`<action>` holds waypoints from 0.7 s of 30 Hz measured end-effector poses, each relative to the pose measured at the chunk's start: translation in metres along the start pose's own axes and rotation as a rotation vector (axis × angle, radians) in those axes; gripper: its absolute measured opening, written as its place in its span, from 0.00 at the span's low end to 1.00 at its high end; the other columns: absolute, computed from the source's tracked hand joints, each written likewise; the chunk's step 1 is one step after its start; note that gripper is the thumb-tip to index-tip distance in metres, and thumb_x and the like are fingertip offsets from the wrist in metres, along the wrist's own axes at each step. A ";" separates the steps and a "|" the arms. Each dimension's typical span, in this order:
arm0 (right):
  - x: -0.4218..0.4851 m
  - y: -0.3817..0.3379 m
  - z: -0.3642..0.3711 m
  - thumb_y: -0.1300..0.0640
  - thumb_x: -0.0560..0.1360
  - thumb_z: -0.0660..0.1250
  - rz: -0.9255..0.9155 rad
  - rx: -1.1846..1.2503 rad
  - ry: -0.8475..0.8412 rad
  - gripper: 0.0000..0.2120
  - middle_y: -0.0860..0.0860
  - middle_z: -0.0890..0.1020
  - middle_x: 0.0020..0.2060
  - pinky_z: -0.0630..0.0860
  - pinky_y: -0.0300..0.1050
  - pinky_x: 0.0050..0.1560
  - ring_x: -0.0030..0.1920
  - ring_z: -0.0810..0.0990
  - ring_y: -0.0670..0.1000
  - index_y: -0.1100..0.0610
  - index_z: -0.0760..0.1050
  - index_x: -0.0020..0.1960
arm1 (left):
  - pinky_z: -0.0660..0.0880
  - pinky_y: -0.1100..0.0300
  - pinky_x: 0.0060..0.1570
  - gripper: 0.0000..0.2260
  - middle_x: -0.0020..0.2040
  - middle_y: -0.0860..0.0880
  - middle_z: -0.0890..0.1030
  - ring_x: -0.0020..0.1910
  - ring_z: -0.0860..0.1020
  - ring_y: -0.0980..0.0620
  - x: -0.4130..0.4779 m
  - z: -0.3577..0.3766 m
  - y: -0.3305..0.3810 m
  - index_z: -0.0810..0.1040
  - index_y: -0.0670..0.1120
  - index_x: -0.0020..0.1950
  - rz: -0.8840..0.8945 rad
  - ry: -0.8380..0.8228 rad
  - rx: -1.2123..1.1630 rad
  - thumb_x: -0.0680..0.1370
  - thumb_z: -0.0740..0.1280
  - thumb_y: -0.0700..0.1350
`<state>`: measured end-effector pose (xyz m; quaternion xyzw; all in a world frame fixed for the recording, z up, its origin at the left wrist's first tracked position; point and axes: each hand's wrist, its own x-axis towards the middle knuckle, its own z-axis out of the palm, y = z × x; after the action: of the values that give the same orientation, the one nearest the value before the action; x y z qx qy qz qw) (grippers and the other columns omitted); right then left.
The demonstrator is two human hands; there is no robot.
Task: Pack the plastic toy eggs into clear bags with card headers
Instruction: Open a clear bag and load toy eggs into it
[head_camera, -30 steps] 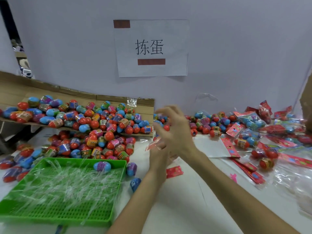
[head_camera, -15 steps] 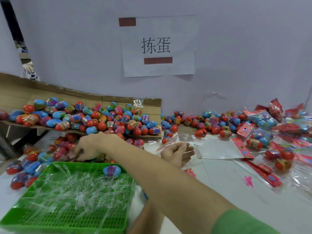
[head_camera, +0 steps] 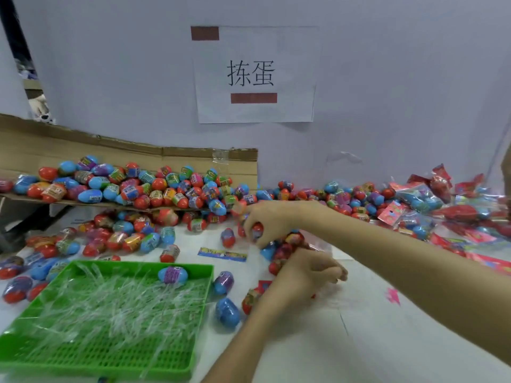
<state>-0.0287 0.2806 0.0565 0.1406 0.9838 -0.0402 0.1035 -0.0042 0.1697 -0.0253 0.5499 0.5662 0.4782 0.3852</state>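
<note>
- Curling round a red egg, the right hand is held just above the clear bag.
- The clear bag is gripped by the curled left hand.

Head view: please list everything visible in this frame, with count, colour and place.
table: one, white.
cardboard: one, brown; back left against the wall.
toy eggs: too many to count, red, blue, purple; on the cardboard and across the table.
tray: one, green; front left, holding clear strips and one blue-purple egg.
sign: one, white with black characters; on the wall.
packed bags: several, clear with red headers; far right.
printed strip: one, blue and yellow; flat on the table, centre.
clear bag: one, partly filled with eggs; centre.
left hand: grips the clear bag.
right hand: holds a red egg next to the clear bag.
</note>
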 end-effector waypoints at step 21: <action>-0.126 0.067 0.071 0.47 0.84 0.59 0.281 1.482 1.059 0.17 0.52 0.71 0.32 0.62 0.46 0.31 0.30 0.67 0.50 0.53 0.80 0.44 | 0.83 0.58 0.49 0.07 0.49 0.41 0.88 0.50 0.87 0.44 0.008 -0.016 0.003 0.85 0.39 0.51 -0.164 0.339 -0.532 0.82 0.69 0.41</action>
<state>0.1226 0.3034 0.0106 0.2890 0.5993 -0.5777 -0.4729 -0.0194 0.1756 -0.0179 0.2950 0.5198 0.6617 0.4528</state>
